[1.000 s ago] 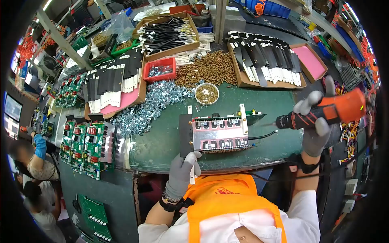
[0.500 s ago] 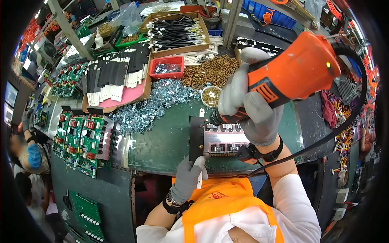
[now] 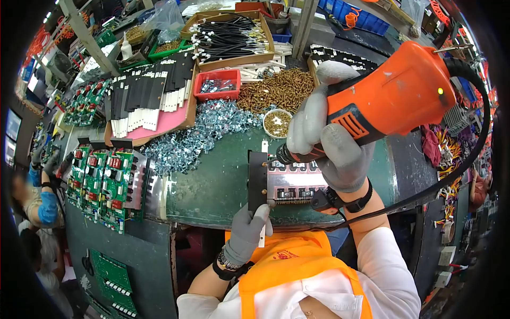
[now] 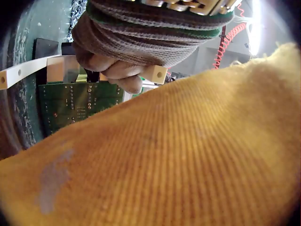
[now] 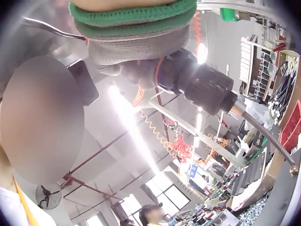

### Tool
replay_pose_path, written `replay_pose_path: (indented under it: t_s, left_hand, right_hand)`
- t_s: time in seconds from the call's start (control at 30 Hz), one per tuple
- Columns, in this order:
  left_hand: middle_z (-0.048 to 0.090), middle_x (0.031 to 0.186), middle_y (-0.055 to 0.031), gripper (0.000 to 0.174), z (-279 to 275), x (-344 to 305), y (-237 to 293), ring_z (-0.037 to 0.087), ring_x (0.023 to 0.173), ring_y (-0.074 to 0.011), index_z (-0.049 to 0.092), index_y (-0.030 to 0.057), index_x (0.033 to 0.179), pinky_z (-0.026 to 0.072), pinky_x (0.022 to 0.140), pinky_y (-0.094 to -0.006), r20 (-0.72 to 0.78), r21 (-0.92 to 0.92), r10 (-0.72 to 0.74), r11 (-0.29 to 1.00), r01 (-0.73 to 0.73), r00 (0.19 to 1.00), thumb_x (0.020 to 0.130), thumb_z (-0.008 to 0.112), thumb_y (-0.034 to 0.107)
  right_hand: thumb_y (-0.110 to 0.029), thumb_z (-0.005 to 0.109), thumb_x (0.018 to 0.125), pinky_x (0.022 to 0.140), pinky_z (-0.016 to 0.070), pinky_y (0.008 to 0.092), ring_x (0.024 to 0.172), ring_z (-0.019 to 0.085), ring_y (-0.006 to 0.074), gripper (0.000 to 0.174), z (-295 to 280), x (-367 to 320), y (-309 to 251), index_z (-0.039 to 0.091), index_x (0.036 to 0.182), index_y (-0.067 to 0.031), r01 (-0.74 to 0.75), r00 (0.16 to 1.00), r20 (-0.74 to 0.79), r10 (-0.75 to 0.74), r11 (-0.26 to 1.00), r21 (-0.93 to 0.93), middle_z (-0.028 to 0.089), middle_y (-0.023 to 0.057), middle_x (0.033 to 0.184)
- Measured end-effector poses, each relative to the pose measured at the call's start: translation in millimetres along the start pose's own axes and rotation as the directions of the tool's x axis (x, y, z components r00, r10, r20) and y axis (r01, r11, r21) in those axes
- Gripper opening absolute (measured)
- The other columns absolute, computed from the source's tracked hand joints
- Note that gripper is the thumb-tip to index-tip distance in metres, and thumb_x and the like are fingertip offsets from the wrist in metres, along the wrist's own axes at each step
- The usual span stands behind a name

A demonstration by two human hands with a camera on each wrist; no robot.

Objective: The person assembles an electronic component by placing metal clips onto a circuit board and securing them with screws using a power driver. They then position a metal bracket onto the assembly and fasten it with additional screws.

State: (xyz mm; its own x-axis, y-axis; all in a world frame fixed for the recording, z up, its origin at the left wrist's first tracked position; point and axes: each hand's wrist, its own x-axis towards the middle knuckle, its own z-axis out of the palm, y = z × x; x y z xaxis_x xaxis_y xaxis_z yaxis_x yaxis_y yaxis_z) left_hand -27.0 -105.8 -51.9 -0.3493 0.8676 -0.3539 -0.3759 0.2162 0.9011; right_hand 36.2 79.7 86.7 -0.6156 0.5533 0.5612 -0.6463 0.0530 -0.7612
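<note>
My gloved right hand (image 3: 342, 159) grips an orange electric screwdriver (image 3: 396, 90) that slants over the workpiece and hides part of it. In the right wrist view, a brass-coloured screw (image 5: 293, 170) sits at the tip of its long bit (image 5: 268, 134). Below lies a circuit board assembly (image 3: 292, 192) with rows of black components. Along its left side stands a black strip (image 3: 257, 186) with brass screws in it. My gloved left hand (image 3: 245, 231) pinches the near end of the assembly by a white bar (image 3: 262, 237). The left wrist view shows the green board's underside (image 4: 77, 106).
Loose metal clips (image 3: 196, 138), brass screws (image 3: 276, 93) and a round dish of small screws (image 3: 277, 124) lie behind the work. Finished-looking boards (image 3: 106, 183) stand at left. A box of black-and-white strips (image 3: 151, 98) sits behind them. The screwdriver's black cable (image 3: 425, 191) loops down at right.
A second ago the screwdriver was off to the right; my right hand has brought it left over the black strip. My left hand keeps its place at the near end; little differs since half a second ago.
</note>
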Motion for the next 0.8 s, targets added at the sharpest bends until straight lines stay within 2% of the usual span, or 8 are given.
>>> replay_pose_path:
  t_s: [0.13, 0.17, 0.23, 0.3, 0.6, 0.73, 0.8]
  left_hand:
    - [0.058, 0.061, -0.0029, 0.027, 0.4, 0.2, 0.4, 0.053, 0.054, -0.0078, 0.061, 0.003, 0.114, 0.0391, 0.051, -0.0229, -0.013, 0.011, -0.002, 1.0, 0.002, 1.0, 0.097, 0.052, 0.023]
    - [0.058, 0.061, -0.003, 0.027, 0.3, 0.3, -0.2, 0.053, 0.053, -0.0078, 0.061, 0.0031, 0.113, 0.0391, 0.051, -0.023, -0.016, 0.011, -0.001, 1.0, 0.002, 1.0, 0.097, 0.052, 0.022]
    - [0.058, 0.061, -0.0029, 0.027, 0.9, 0.3, -0.6, 0.053, 0.053, -0.0079, 0.061, 0.0032, 0.113, 0.0391, 0.051, -0.0229, -0.019, 0.007, -0.005, 1.0, 0.005, 1.0, 0.097, 0.052, 0.022]
    - [0.058, 0.061, -0.0029, 0.027, 1.5, 0.4, -1.5, 0.053, 0.053, -0.0079, 0.061, 0.0033, 0.113, 0.0391, 0.051, -0.0229, -0.02, 0.003, -0.008, 1.0, 0.008, 1.0, 0.097, 0.052, 0.022]
    - [0.057, 0.06, -0.0025, 0.027, 1.9, 0.3, 3.7, 0.052, 0.054, -0.0078, 0.061, 0.0028, 0.112, 0.0395, 0.052, -0.0236, -0.005, 0.015, -0.026, 1.0, 0.026, 1.0, 0.096, 0.051, 0.023]
    - [0.057, 0.06, -0.0028, 0.028, 3.3, 1.0, 3.8, 0.052, 0.054, -0.0084, 0.061, 0.0014, 0.11, 0.0394, 0.052, -0.024, -0.011, 0.032, -0.013, 0.999, 0.013, 1.0, 0.096, 0.052, 0.024]
    - [0.057, 0.059, -0.003, 0.029, 3.8, 1.2, 4.5, 0.052, 0.054, -0.0085, 0.062, 0.001, 0.109, 0.0393, 0.052, -0.0239, -0.014, 0.024, -0.016, 1.0, 0.016, 1.0, 0.095, 0.052, 0.024]
  right_hand:
    - [0.007, 0.057, 0.078, 0.06, 0.0476, 0.0236, 0.064, 0.055, 0.0093, 0.055, 3.3, -0.8, -1.3, 0.042, 0.13, -0.001, -0.012, 1.0, 0.007, 0.011, 0.998, 0.06, 0.059, 0.0055, 0.078]
    - [-0.006, 0.064, 0.08, 0.054, 0.0444, 0.0263, 0.057, 0.051, 0.0113, 0.06, 4.5, -0.8, -2.4, 0.038, 0.133, -0.0016, -0.045, 0.999, -0.007, 0.045, 0.998, -0.04, 0.053, 0.0033, 0.071]
    - [-0.019, 0.071, 0.081, 0.048, 0.0413, 0.0291, 0.049, 0.046, 0.0133, 0.068, 2.0, -1.2, -1.5, 0.035, 0.137, -0.0021, -0.081, 0.997, -0.025, 0.079, 0.987, -0.138, 0.048, 0.001, 0.064]
    - [-0.015, 0.067, 0.08, 0.049, 0.0424, 0.029, 0.05, 0.047, 0.0133, 0.063, 3.0, -0.8, -1.3, 0.037, 0.133, -0.0016, -0.1, 0.995, -0.011, 0.1, 0.979, -0.18, 0.049, 0.0022, 0.064]
    - [0.005, 0.05, 0.074, 0.05, 0.0474, 0.0284, 0.052, 0.052, 0.0132, 0.045, 12.5, 19.2, 6.7, 0.045, 0.119, 0.0008, -0.073, 0.995, 0.055, 0.083, 0.984, -0.161, 0.055, 0.0075, 0.067]
    - [0.004, 0.052, 0.075, 0.05, 0.0468, 0.0273, 0.052, 0.052, 0.0131, 0.044, 13.2, 23.0, 6.4, 0.045, 0.117, 0.0013, -0.08, 0.993, 0.064, 0.098, 0.969, -0.233, 0.054, 0.0069, 0.067]
    - [0.003, 0.054, 0.075, 0.05, 0.0469, 0.027, 0.052, 0.053, 0.0129, 0.044, 17.0, 22.6, 7.8, 0.045, 0.118, 0.002, -0.038, 0.996, 0.066, 0.055, 0.974, -0.225, 0.055, 0.0067, 0.067]
